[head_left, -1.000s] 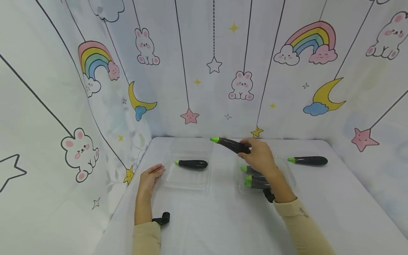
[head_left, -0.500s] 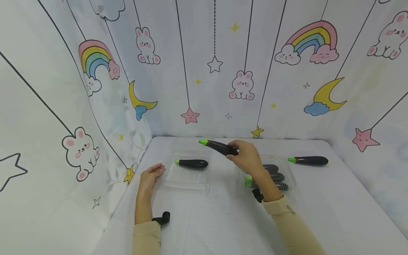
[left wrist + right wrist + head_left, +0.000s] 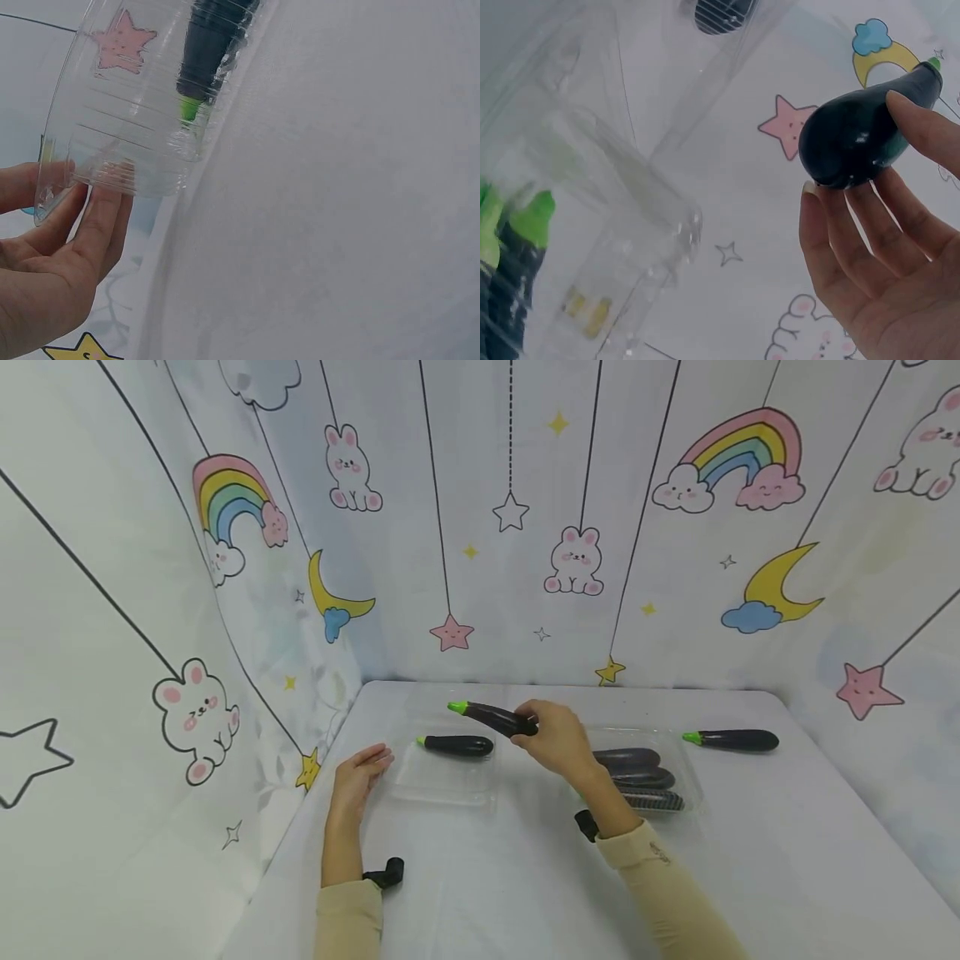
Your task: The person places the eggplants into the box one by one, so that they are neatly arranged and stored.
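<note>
My right hand [image 3: 557, 739] pinches a dark eggplant [image 3: 495, 718] by its thick end, thumb on one side and fingers on the other. Its green stem points left, and it hangs over the back of the left clear plastic box [image 3: 442, 799]. Inside that box lies another eggplant [image 3: 457, 746], stem to the left. At the box's left side is my left hand [image 3: 358, 781]; in the left wrist view its fairly straight fingers [image 3: 105, 214] touch the plastic near the end wall. The right clear plastic box [image 3: 693, 806] holds several eggplants [image 3: 637, 758], partly hidden by my right forearm.
A single eggplant [image 3: 738, 741] lies on the white tabletop [image 3: 795, 827] to the right of the right box. Behind the table hangs a white cloth [image 3: 675, 652] printed with rabbits, stars and rainbows. Another such cloth surface stands along the left.
My right hand has carried the eggplant left and slightly down, from above the right box to the left box. More of the right box's eggplants show. The left hand stays put.
</note>
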